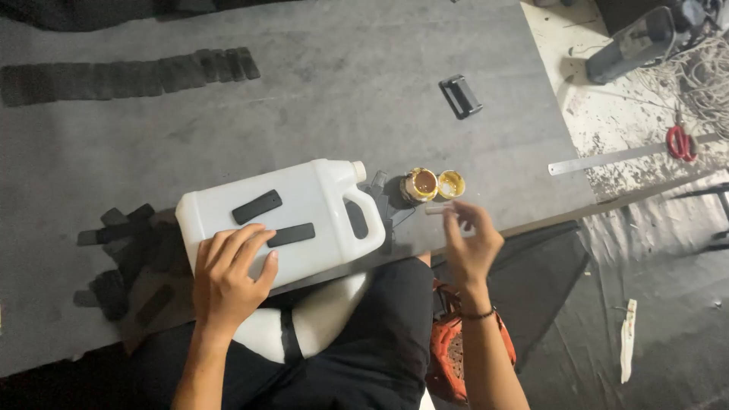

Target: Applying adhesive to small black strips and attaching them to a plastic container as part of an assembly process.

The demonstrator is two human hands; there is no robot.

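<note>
Left hand [228, 277] flat, fingers spread, pressing on white jug [285, 220] lying on its side, spout toward upper right. Two black strips [257, 206] on jug's face, nearer one touching fingertips. Right hand [471, 243] blurred, pinching small pale stick [439, 209] just beside open glue tin [420, 184].

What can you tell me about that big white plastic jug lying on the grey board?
The white plastic jug looks like an opaque jerrycan with a moulded handle and a short capped neck pointing right. It lies flat on its side at the grey board's near edge. Two flat black rectangular strips rest on its upper face. The left hand presses its near corner, fingers touching one strip.
</note>
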